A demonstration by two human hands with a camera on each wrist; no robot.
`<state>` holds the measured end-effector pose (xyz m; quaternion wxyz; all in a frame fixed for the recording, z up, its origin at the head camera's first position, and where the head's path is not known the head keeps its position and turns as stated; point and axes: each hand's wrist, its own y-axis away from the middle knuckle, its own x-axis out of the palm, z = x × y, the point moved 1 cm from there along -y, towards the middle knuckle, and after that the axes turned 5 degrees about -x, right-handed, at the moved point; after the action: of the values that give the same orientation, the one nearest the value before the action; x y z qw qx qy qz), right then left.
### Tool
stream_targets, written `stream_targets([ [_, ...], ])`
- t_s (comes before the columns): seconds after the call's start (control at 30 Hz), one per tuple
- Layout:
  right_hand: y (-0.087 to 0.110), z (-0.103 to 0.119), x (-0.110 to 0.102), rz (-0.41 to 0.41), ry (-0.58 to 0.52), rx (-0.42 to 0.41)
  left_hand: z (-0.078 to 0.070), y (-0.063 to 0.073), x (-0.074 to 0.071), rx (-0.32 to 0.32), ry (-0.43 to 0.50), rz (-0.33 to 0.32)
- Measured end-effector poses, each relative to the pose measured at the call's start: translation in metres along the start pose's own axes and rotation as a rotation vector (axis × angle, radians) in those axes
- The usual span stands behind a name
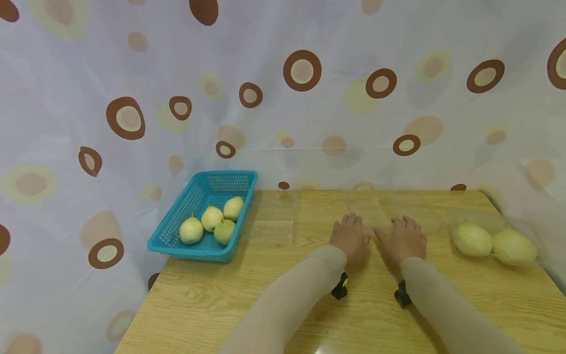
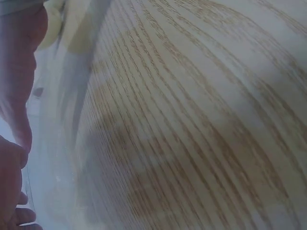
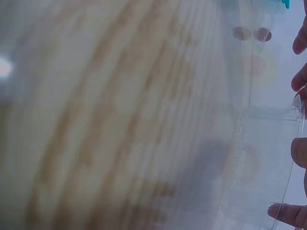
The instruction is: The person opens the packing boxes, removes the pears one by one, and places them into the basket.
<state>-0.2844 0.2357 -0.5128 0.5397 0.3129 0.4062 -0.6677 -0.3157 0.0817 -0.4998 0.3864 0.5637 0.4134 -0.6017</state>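
My left hand (image 1: 349, 237) and right hand (image 1: 403, 240) reach forward side by side over the table, palms down and fingers extended. Just beyond the fingertips lies a clear plastic box (image 1: 376, 209), faint against the wood. In the right wrist view the same see-through box (image 3: 261, 163) stands beside the right fingers (image 3: 299, 152), and one fingertip overlaps its near edge. The left wrist view has both hands at its left border, with a left-side part of the box hard to make out. Neither hand grips anything.
A blue basket (image 1: 165, 244) at the left holds several yellow-green pears (image 1: 191, 230). Right of it sits another clear plastic box (image 1: 274, 228). At the far right, two pale pears (image 1: 515, 247) lie in a clear container. A patterned curtain (image 1: 265, 59) hangs behind the wooden table (image 1: 199, 305).
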Motion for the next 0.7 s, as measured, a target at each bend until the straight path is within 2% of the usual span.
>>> stream_targets([
  [0.3, -0.014, 0.0, 0.01, -0.015, 0.001, 0.058, 0.0, 0.0, 0.001, 0.012, -0.014, 0.012],
  [0.53, -0.021, 0.004, 0.012, -0.036, 0.012, 0.083, 0.0, -0.008, 0.005, -0.011, 0.03, 0.042],
  [0.7, -0.027, 0.005, 0.013, -0.049, 0.007, 0.112, 0.001, -0.011, 0.007, -0.014, 0.027, 0.043],
])
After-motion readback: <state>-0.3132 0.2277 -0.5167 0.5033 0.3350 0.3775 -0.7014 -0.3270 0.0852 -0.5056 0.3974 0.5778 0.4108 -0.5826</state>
